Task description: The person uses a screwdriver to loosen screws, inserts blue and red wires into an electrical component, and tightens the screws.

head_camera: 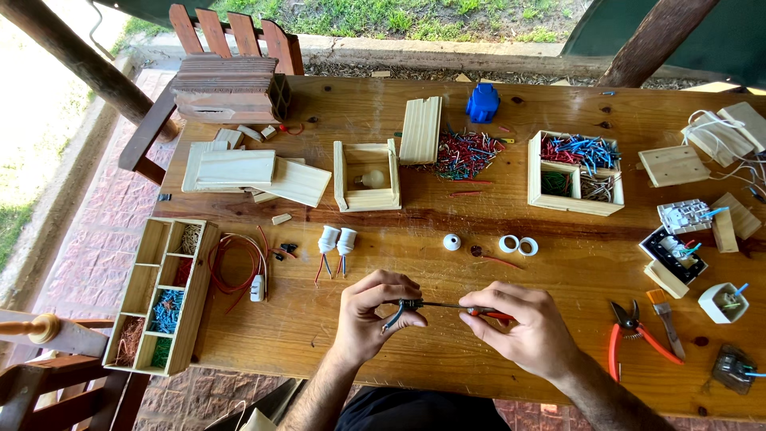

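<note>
Both hands grip: left (375, 307) a black fitting (408, 304), right (523, 323) a screwdriver (471, 307); divided tray (201, 271) holds wire bits.

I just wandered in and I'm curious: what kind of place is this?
Likely an outdoor hobby workbench for small electrical work: a wooden table beside grass, boxes of sorted wire pieces, white lamp sockets and red-handled pliers.

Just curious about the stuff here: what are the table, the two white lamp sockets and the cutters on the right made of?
Table: bare wood, with visible grain and knots. Lamp sockets: glossy white, probably plastic or ceramic; the look leaves it open. Cutters: dark metal jaws, with orange handles that look plastic-coated.
</note>
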